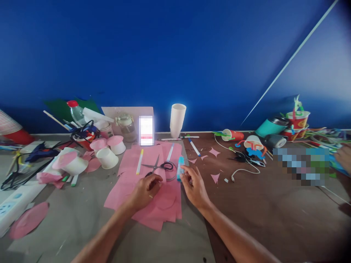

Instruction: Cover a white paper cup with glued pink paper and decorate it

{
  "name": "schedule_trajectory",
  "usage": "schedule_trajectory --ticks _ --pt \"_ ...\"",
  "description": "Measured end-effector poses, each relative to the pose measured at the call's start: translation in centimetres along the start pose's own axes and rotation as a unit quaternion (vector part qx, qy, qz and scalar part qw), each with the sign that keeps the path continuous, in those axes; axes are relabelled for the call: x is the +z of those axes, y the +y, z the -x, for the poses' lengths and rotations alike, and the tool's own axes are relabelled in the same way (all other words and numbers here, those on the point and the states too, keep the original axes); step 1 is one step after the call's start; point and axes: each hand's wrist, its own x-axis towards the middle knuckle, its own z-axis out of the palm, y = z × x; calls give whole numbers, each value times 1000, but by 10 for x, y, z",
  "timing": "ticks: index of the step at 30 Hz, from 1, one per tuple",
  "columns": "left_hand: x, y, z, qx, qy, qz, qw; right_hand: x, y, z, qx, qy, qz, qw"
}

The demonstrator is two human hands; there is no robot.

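Note:
Pink paper sheets (153, 197) lie in an overlapping pile on the grey mat. My left hand (146, 190) rests over the pile with its fingers curled; whether anything is in them is hidden. Just beyond it are black-handled scissors (157, 167), their blades spread. At the pile's right edge my right hand (194, 184) has its fingers bent and slightly apart, beside a light-blue glue stick or marker (180, 168). A yellow marker (140, 162) and a pale blue-capped marker (170, 152) lie on the paper.
White cups with pink paper (106, 158) stand left, near a glue gun (41, 152). Behind are a stack of white cups (177, 120), a glass jar (125, 128) and a lit phone (146, 130). Pink scraps (214, 152) and a cable (241, 170) lie right. Another person's hand (343, 159) shows far right.

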Motion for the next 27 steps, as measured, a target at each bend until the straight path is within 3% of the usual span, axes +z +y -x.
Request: schedule_trajectory --ticks 7,14,18,22,24,27 --pt "-1 -1 -1 18 38 17 999 7 11 -3 -61 -11 182 981" --pt "-4 4 -2 18 87 50 995 4 25 -7 14 -61 259 964" --pt "-5 2 -3 2 114 91 989 0 31 -9 26 -2 159 987" --pt "-7 6 -2 -37 108 163 980 -11 14 -10 -3 74 -10 997" --pt "-9 11 0 -40 76 191 978 -14 -1 -6 -2 32 -102 994" --pt "-14 18 4 -10 0 241 971 -11 -21 3 -21 -88 -206 974"
